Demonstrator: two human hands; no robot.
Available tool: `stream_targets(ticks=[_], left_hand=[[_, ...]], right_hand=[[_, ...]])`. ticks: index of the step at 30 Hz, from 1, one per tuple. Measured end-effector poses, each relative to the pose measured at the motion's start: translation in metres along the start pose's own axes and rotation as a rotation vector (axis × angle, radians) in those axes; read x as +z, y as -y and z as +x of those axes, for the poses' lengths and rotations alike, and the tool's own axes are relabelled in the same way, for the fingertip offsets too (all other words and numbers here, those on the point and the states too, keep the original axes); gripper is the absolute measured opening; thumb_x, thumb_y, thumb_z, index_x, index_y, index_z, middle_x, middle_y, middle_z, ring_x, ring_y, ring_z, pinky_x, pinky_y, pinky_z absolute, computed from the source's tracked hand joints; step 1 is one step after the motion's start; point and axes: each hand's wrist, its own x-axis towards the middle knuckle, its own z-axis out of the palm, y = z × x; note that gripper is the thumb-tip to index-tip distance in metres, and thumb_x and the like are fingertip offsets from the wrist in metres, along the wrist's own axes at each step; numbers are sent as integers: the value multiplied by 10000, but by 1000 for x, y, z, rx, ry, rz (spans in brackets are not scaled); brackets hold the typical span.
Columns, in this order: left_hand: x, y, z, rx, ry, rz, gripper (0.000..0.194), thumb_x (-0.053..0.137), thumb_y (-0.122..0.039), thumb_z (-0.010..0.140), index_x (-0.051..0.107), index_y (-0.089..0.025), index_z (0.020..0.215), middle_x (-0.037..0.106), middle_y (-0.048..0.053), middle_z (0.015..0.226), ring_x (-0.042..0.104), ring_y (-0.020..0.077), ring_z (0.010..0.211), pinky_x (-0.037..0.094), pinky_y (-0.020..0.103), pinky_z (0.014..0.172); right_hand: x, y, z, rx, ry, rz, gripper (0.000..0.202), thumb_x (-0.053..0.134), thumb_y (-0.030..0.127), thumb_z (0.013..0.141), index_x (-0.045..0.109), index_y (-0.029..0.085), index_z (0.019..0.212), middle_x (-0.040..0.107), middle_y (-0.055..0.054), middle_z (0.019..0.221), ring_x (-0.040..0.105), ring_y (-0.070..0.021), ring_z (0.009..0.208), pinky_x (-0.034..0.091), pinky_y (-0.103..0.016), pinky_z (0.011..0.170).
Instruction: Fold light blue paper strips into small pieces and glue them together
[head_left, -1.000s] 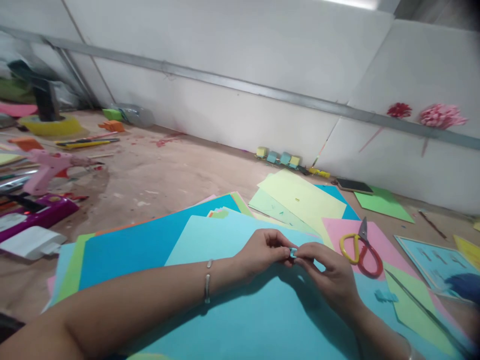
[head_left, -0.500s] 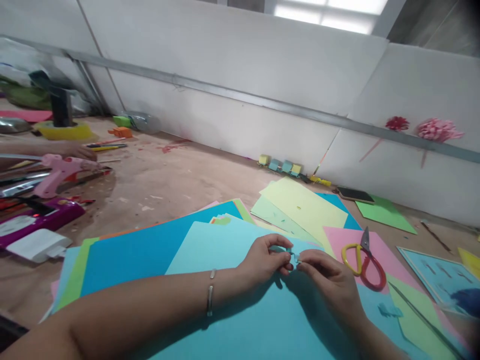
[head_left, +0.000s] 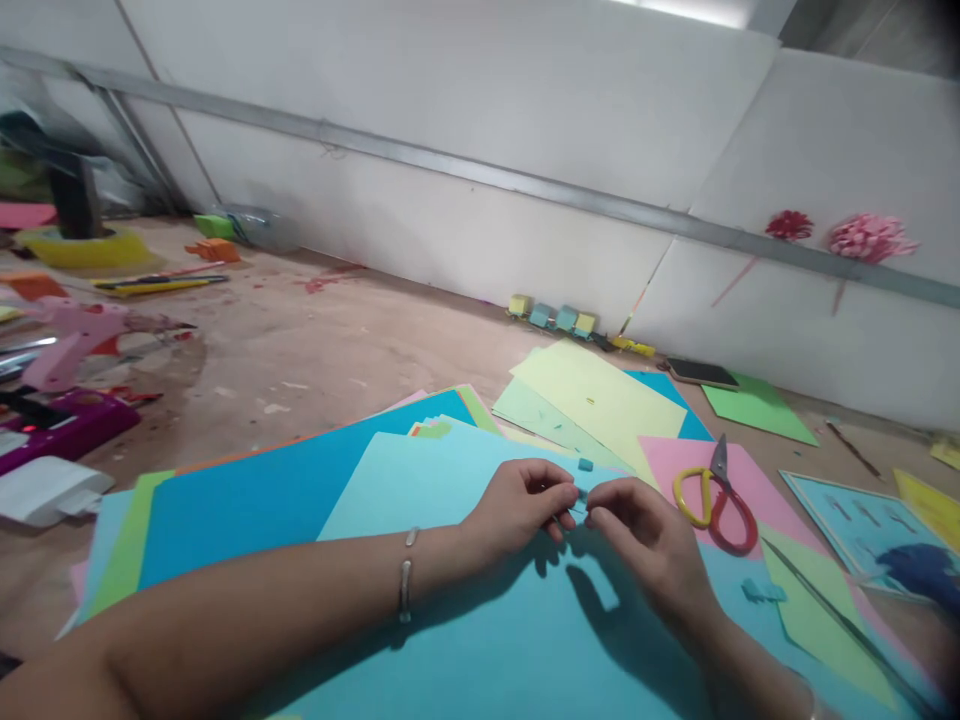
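Between the fingertips of both hands is a small blue paper piece (head_left: 580, 500), partly covered by the fingers. My left hand (head_left: 521, 502) pinches it from the left, thumb against index finger. From the right, my right hand (head_left: 649, 535) touches it with thumb and index fingertips pressed close. Both hands are over a large light-blue sheet (head_left: 480, 640). A tiny folded blue piece (head_left: 585, 465) lies on the paper just beyond the fingers. Scissors (head_left: 716, 500) with one yellow and one red handle rest on pink paper (head_left: 656, 452) to the right.
At the left are a pink glue gun (head_left: 75, 335), a purple device (head_left: 75, 425) and a white adapter (head_left: 52, 490). Small paper blocks (head_left: 553, 316) line the wall. Long tweezers or a blade (head_left: 832, 615) and blue paper bits (head_left: 763, 591) lie at the right.
The view has shifted, moving the scene slightly left and up. A tiny folded blue piece now shows beyond the fingers. The other person's hand near the glue gun has left the view.
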Motion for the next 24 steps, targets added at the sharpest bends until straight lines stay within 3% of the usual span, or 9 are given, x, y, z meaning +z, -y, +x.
stream_targets(ticks=[3, 6, 18, 24], left_hand=[[3, 0, 0, -5, -5, 44, 236, 786, -301, 654, 619, -139, 695, 594, -13, 505, 568, 105, 469, 453, 211, 444], [5, -1, -2, -6, 9, 91, 192, 765, -264, 683, 621, -137, 702, 596, -17, 508, 560, 99, 452, 458, 210, 435], [6, 2, -5, -33, 5, 141, 167, 750, -235, 700, 622, -134, 734, 608, -18, 508, 565, 99, 404, 463, 212, 415], [7, 7, -7, 77, 24, 189, 142, 741, -224, 671, 635, -142, 719, 603, -23, 537, 567, 102, 446, 474, 236, 474]], right_hand=[[4, 0, 1, 288, 36, 196, 130, 651, 310, 797, 610, 188, 777, 598, 9, 653, 572, -137, 599, 468, -250, 545], [9, 1, 2, 403, 20, 327, 126, 663, 279, 725, 581, 185, 718, 556, 34, 578, 488, -107, 535, 391, -224, 493], [15, 12, 0, 479, -60, 377, 131, 645, 229, 628, 526, 195, 667, 469, 64, 529, 408, -92, 499, 274, -216, 458], [14, 10, 3, 536, -70, 479, 131, 601, 180, 541, 491, 205, 609, 398, 81, 507, 330, -73, 467, 246, -207, 434]])
